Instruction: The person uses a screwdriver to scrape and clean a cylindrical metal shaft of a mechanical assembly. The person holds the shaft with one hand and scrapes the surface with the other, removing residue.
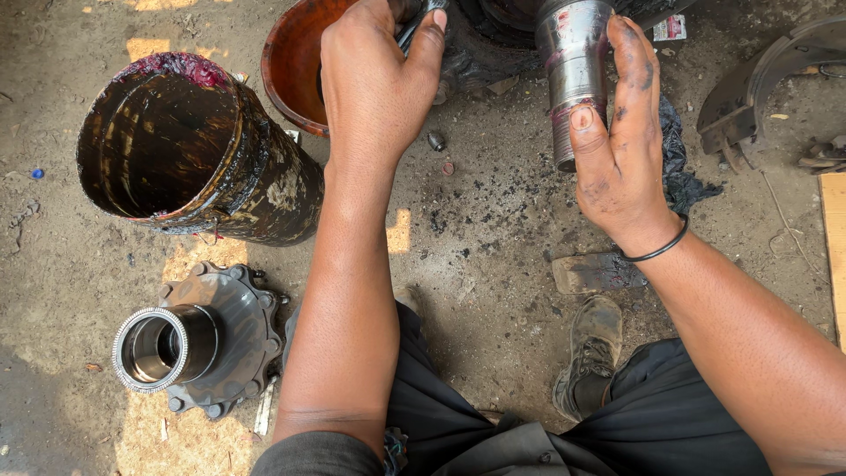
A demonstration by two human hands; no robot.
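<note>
A: Start at the left. What lies there?

B: A grease-smeared metal drum (pixel 189 150) on its side, mouth open, red grease on its rim. Below it a wheel hub (pixel 198 348) stands on the dirt floor (pixel 493 256), splined collar up.

A: And the left hand (pixel 374 84)?

B: It reaches up beside the rust-brown bowl (pixel 291 66), fingers curled closed on a dark, thin part I can't identify.

A: Then the spindle?

B: The steel axle spindle (pixel 573 75) juts out at top centre-right, threaded at its tip, streaked with grease. The right hand (pixel 621 145) lies flat and open against it, thumb on the threaded end, fingers alongside, not clamped.

A: How would it handle?

B: Heavy, rigid and slippery, I'd judge; the plain shank above the threads gives the surest hold. A curved brake shoe (pixel 767 84) lies far right.
</note>
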